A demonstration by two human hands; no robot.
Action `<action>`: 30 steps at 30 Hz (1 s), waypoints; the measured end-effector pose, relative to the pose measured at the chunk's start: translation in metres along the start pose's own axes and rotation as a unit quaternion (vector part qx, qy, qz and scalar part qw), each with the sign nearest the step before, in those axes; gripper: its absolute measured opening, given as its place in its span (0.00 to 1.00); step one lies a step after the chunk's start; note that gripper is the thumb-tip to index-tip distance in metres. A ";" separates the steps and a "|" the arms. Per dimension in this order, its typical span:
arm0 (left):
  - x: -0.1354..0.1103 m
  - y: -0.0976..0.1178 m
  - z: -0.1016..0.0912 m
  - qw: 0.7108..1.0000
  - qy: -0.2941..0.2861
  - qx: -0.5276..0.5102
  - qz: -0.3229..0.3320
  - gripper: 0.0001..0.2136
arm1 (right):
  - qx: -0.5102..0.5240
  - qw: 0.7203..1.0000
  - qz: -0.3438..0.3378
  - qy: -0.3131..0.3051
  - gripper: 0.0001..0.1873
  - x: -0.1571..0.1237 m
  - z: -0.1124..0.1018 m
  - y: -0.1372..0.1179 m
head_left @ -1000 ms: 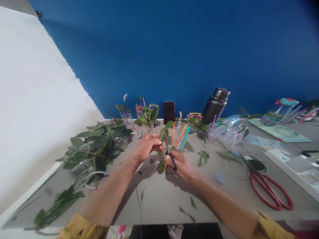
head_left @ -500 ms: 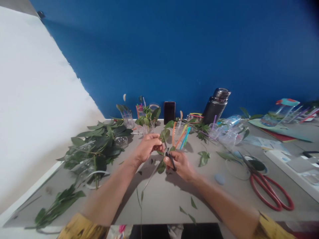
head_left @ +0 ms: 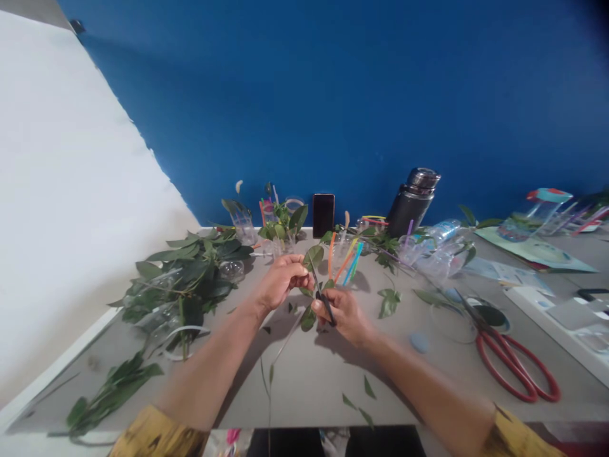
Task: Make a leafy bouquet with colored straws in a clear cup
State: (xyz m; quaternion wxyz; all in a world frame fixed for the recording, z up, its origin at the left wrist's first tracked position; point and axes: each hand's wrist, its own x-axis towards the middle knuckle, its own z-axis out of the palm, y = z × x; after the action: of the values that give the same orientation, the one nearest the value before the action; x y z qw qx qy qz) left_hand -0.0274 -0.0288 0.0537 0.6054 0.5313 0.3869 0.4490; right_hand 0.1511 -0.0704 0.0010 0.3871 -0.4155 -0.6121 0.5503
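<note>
Near the middle of the table, my left hand (head_left: 285, 280) pinches a green leaf (head_left: 314, 256) at its lower edge. My right hand (head_left: 343, 312) is closed around the black handles of small scissors (head_left: 325, 307). Their blades point up and to the left, lying against the leaf. More leaves on a thin stem (head_left: 287, 337) hang below the fingers, and the stem trails toward the front edge. Cut leaf pieces (head_left: 349, 401) lie on the table in front. Just beyond my hands stands a clear cup of coloured straws (head_left: 340, 259).
A heap of leafy branches (head_left: 190, 273) covers the left. Large red-handled scissors (head_left: 516, 365) lie at right beside a tape roll (head_left: 492, 315). Against the blue wall stand a phone (head_left: 323, 216), a dark thermos (head_left: 413, 203) and cups with plants (head_left: 285, 222). A blue disc (head_left: 419, 343) lies right of centre.
The scissor blades and the leaf have shifted very slightly to the left. Both hands keep nearly the same place and grip.
</note>
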 end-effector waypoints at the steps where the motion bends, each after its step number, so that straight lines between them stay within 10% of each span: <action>1: 0.000 0.000 0.000 1.000 0.000 0.001 0.000 0.05 | -0.004 1.000 0.000 0.004 0.31 0.000 0.000 0.000; 30: -0.003 0.002 -0.001 0.994 -0.047 0.074 -0.070 0.13 | -0.019 0.997 0.008 0.070 0.25 0.002 -0.003 -0.004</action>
State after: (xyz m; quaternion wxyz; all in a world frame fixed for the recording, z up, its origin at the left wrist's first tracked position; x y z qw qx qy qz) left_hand -0.0299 -0.0309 0.0556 0.6116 0.5667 0.4268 0.3502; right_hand 0.1525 -0.0681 0.0052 0.4168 -0.4653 -0.5902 0.5112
